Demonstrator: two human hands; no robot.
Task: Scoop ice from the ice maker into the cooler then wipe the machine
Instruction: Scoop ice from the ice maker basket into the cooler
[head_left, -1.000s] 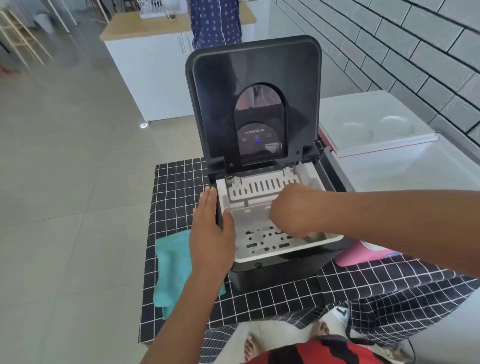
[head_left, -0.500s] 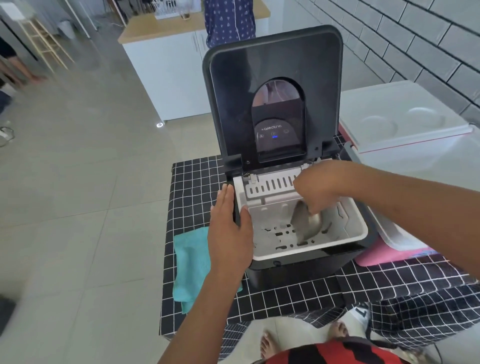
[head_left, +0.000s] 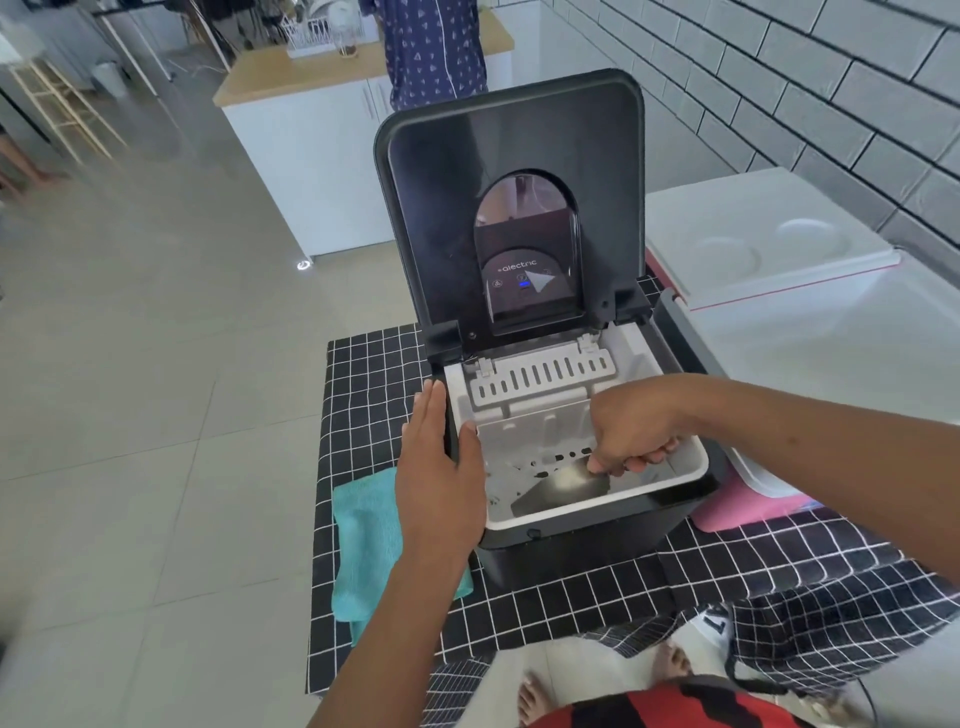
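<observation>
The black ice maker (head_left: 571, 551) stands on a checked cloth with its lid (head_left: 509, 171) raised upright. Its white slotted basket (head_left: 524, 452) is exposed and I see no ice in it. My right hand (head_left: 631, 434) reaches inside the basket, fingers closed on the handle of a dark scoop (head_left: 558, 488) whose blade lies flat on the basket floor. My left hand (head_left: 441, 467) rests flat against the machine's left rim, fingers straight. A pink cooler (head_left: 748, 506) with a white lid (head_left: 753, 244) sits just right of the machine. A teal cloth (head_left: 363, 540) lies to its left.
The black-and-white checked cloth (head_left: 363, 374) covers a low table over a tiled floor. A grey brick wall runs along the right. Behind stands a white cabinet (head_left: 306, 156) with a wooden top, and a person in dark patterned clothes (head_left: 431, 52) is beside it. My bare feet show below.
My right hand has dropped from the back of the basket to its floor, and the scoop now lies flat at the front. My left hand stays on the rim.
</observation>
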